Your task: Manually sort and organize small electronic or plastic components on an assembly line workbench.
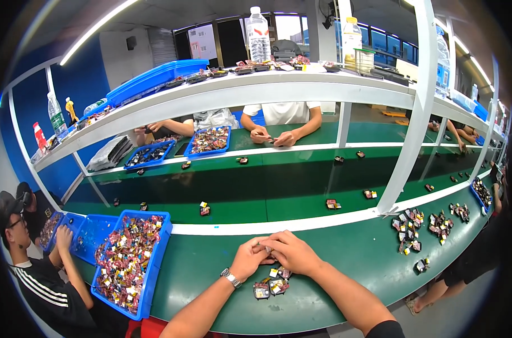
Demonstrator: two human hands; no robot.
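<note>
Over the green bench (205, 281) my left hand (249, 259) and my right hand (292, 252) meet, fingers closed together around a small piece. My fingers cover most of it, so its kind cannot be made out. On my left wrist is a metal-band watch (230, 278). Just below my hands lies a small cluster of dark-cased parts (261, 290) with clear, pink, white and yellow bits. Left of my arm stands a blue tray (164, 236) heaped with similar small parts (129, 259).
Behind a white rail (239, 228) runs a green conveyor belt (295, 194) carrying scattered parts. More part piles (408, 228) lie to the right. A white post (408, 141) supports an overhead shelf (301, 87) with bottles. A co-worker (41, 281) sits left; others work across the belt.
</note>
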